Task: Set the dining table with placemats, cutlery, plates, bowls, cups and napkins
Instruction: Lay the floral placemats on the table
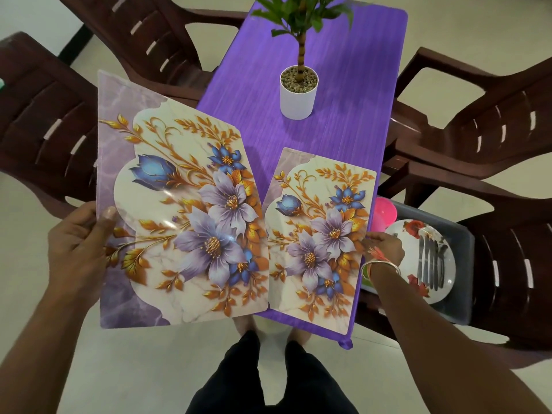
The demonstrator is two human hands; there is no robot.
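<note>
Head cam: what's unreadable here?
All head view.
The large purple floral placemat, held up, hides any mats behind it and the fingers of the left hand.
The right hand on the flat floral placemat: grip or mere touch, its knuckles hide the fingertips.
The steel cutlery on the white flowered plate: blurred, count unclear.
The green plant in a white pot: top cut by the frame edge.
</note>
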